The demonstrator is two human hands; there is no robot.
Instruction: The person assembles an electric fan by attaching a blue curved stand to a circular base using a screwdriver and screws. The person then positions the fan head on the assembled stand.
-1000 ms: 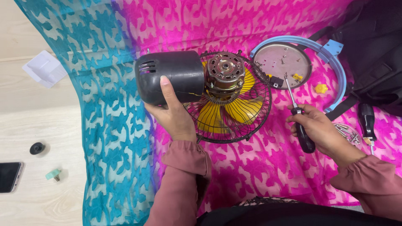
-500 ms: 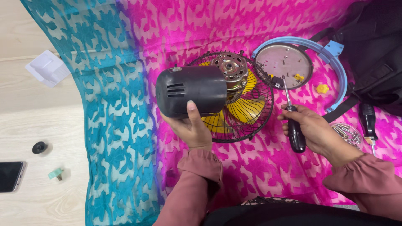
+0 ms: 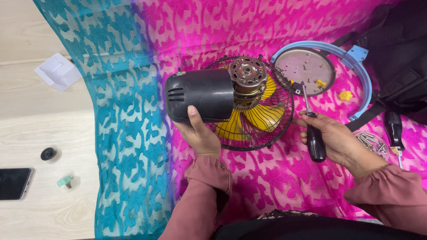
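Observation:
My left hand [image 3: 199, 133] grips a black plastic motor cover [image 3: 200, 95] from below, holding it against the bare metal fan motor [image 3: 248, 76]. The motor sits on a black wire fan guard [image 3: 275, 129] with yellow blades [image 3: 262, 116] inside. My right hand [image 3: 333, 135] is closed around a black-handled screwdriver [image 3: 313, 133], its tip pointing up toward a round metal plate [image 3: 304, 66]. Everything lies on a pink and teal patterned cloth [image 3: 133, 133].
A light blue ring [image 3: 362, 84] curves around the metal plate, with yellow knobs [image 3: 343, 95] beside it. A second screwdriver [image 3: 394, 129], loose screws [image 3: 372, 142] and a black bag [image 3: 400, 53] are at right. On the wooden floor at left: phone [image 3: 13, 183], black cap [image 3: 47, 154], white piece [image 3: 58, 71].
My left hand swung the black cover from the left over toward the motor, then slightly back. My right hand with the screwdriver shifted up a little.

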